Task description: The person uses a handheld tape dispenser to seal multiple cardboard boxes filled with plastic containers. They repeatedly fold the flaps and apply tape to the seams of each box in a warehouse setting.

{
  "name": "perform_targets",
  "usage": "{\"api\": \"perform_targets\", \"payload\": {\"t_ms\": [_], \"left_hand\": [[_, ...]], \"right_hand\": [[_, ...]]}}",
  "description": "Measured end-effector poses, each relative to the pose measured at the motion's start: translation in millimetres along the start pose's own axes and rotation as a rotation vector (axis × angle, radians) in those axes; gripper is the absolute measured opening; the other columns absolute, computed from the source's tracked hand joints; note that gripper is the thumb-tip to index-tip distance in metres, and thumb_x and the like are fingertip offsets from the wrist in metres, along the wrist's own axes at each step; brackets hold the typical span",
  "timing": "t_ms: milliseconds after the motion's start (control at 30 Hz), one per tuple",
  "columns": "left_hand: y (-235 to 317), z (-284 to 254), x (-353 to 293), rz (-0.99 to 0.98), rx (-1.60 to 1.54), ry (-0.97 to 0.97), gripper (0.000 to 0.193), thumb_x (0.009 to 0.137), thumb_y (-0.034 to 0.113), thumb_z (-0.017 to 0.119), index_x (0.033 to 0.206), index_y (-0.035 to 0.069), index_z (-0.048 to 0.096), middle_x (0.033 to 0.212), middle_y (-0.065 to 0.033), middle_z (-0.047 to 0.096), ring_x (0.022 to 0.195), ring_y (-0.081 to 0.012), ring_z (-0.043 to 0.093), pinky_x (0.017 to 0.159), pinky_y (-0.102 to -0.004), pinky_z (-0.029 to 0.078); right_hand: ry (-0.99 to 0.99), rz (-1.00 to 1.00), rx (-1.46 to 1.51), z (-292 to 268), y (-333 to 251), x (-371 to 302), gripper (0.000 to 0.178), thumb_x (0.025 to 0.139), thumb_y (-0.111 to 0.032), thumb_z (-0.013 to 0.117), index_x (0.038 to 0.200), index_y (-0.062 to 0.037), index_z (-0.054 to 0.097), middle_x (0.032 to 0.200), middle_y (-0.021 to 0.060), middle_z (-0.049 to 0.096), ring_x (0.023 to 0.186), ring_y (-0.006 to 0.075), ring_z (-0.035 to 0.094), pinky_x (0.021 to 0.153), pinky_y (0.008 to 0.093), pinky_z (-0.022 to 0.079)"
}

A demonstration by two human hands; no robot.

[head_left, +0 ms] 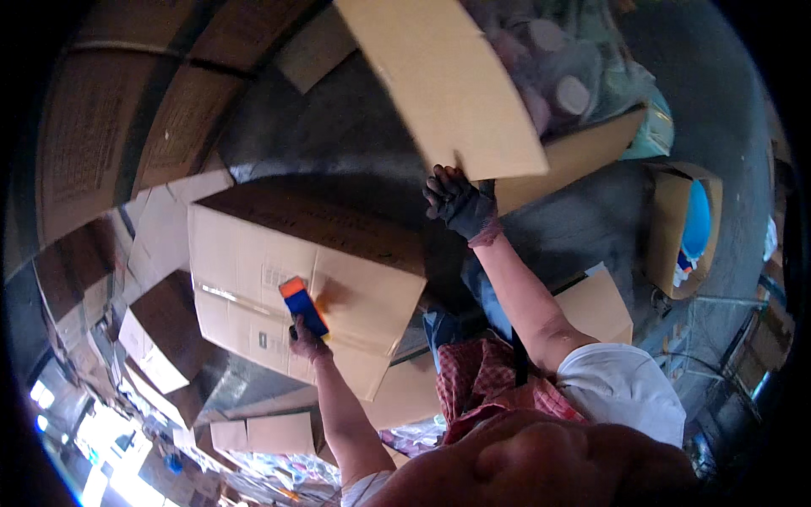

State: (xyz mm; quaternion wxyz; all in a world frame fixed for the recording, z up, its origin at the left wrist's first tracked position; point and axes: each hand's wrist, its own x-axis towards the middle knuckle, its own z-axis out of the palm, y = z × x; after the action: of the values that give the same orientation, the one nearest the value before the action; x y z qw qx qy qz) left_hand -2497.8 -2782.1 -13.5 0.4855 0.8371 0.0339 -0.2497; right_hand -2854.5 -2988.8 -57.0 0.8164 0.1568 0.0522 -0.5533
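Overhead, the view looks down on two gloved hands at work among cardboard boxes. Left hand, in a dark glove, is closed around a blue tool with an orange end; the tool stands up out of the fist, orange end farthest from the wrist. Tool is pressed against the top face of a closed cardboard box, near the pale tape seam that runs across that face. The hand sits at the box's near edge, so the tool lies just above the hand in the picture and in contact with the cardboard.

Right hand, also in a dark glove, is raised with the arm stretched forward. Its fingers curl over the lower edge of a large box flap, gripping it; the flap tilts up and away from the hand toward the top of the frame. The flap belongs to an open box just right of the hand, in which pale round-topped containers lie under clear wrapping.

Further right, well apart from both hands, another open carton holds a blue bottle. More cartons are stacked at left. A red checked cloth shows between the two arms.
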Motion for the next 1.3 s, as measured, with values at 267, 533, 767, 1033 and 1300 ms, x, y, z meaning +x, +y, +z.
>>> {"api": "perform_targets", "payload": {"t_ms": [267, 533, 767, 1033, 1300], "left_hand": [[53.4, 168.9, -98.0, 0.006, -0.331, -0.401, 0.028, 0.068, 0.013, 0.061, 0.094, 0.002, 0.057, 0.085, -0.0054, 0.056, 0.078, -0.0180, 0.051, 0.072, -0.0318, 0.043], [34.2, 382.1, -224.4, 0.213, -0.053, -0.872, 0.016, 0.067, 0.010, 0.068, 0.073, -0.002, 0.059, 0.069, -0.0003, 0.056, 0.062, -0.0109, 0.047, 0.059, -0.0254, 0.040], [13.4, 405.5, -242.5, 0.356, 0.120, -0.728, 0.018, 0.067, 0.012, 0.066, 0.073, -0.003, 0.058, 0.068, -0.0032, 0.056, 0.062, -0.0119, 0.046, 0.058, -0.0268, 0.040], [28.2, 408.0, -240.6, 0.240, 0.114, -0.598, 0.021, 0.068, 0.015, 0.065, 0.079, -0.002, 0.060, 0.076, -0.0017, 0.057, 0.068, -0.0134, 0.050, 0.063, -0.0263, 0.041], [45.7, 426.5, -251.5, 0.270, 0.321, -0.539, 0.018, 0.070, 0.015, 0.064, 0.074, -0.002, 0.063, 0.069, -0.0015, 0.056, 0.062, -0.0110, 0.047, 0.057, -0.0260, 0.039]], "right_hand": [[0.286, 0.045, -0.102, -32.4, -72.1, 7.7, 0.059, 0.083, -0.055, 0.033, 0.102, -0.0029, 0.051, 0.118, 0.0156, 0.050, 0.109, 0.0351, 0.046, 0.095, 0.0485, 0.032], [0.696, -0.056, -0.909, 34.1, -183.3, -67.0, 0.033, 0.082, -0.033, 0.051, 0.103, -0.0070, 0.054, 0.100, 0.0086, 0.059, 0.086, 0.0204, 0.059, 0.072, 0.0309, 0.046], [1.095, -0.657, -1.231, 42.7, -483.5, -128.9, 0.040, 0.074, -0.032, 0.060, 0.103, -0.0056, 0.055, 0.100, 0.0038, 0.056, 0.092, 0.0189, 0.050, 0.082, 0.0323, 0.038], [1.089, -0.497, -1.763, 87.6, -573.7, -57.3, 0.064, 0.074, -0.055, 0.054, 0.114, -0.0051, 0.051, 0.105, 0.0159, 0.056, 0.097, 0.0278, 0.052, 0.085, 0.0389, 0.038], [1.236, 0.414, -2.157, 103.8, -623.2, -49.3, 0.063, 0.074, -0.060, 0.045, 0.101, -0.0049, 0.060, 0.102, 0.0208, 0.058, 0.098, 0.0331, 0.054, 0.086, 0.0394, 0.038]]}}
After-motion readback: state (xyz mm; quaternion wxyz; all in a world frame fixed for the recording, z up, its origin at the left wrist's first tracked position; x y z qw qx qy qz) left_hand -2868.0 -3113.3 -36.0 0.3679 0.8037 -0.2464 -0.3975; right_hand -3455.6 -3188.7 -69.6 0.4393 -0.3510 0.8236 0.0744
